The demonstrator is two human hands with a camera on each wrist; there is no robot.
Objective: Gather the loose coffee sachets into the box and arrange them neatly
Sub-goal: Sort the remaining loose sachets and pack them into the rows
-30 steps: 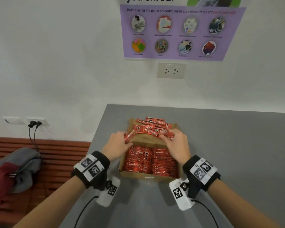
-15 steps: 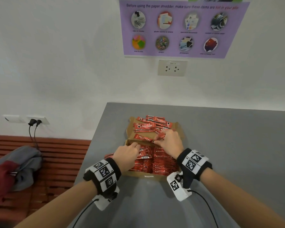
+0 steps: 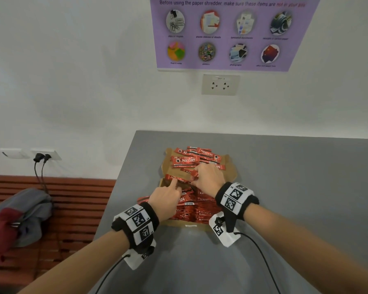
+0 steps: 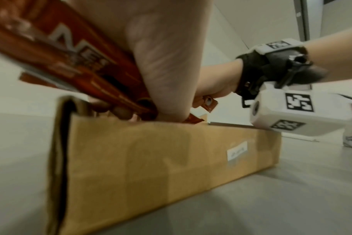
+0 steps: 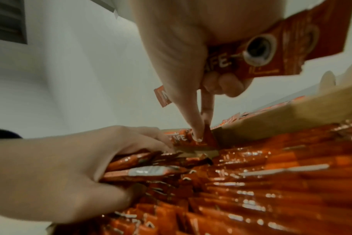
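An open cardboard box (image 3: 187,224) stands on the grey table, packed with rows of red coffee sachets (image 3: 202,210). More loose sachets (image 3: 189,159) lie heaped on its back flap (image 3: 231,166). My left hand (image 3: 166,198) is over the box's left half and grips a bundle of sachets (image 5: 143,168), with its index finger stretched onto a sachet (image 3: 175,178) at the back wall. My right hand (image 3: 208,179) is beside it. It holds one sachet (image 5: 271,52) in curled fingers and pinches the end of another (image 5: 208,138). The box front (image 4: 151,159) fills the left wrist view.
The grey table (image 3: 295,187) runs right and toward me; its left edge is close to the box. Left of and below it stands a wooden bench (image 3: 72,209) with bundled clothing (image 3: 19,215). A wall socket (image 3: 220,84) and a purple poster (image 3: 232,32) are on the wall behind.
Both hands came down from the heap on the flap toward the box's back edge. The left hand brought its sachets low over the left rows. The head view tilted down slightly.
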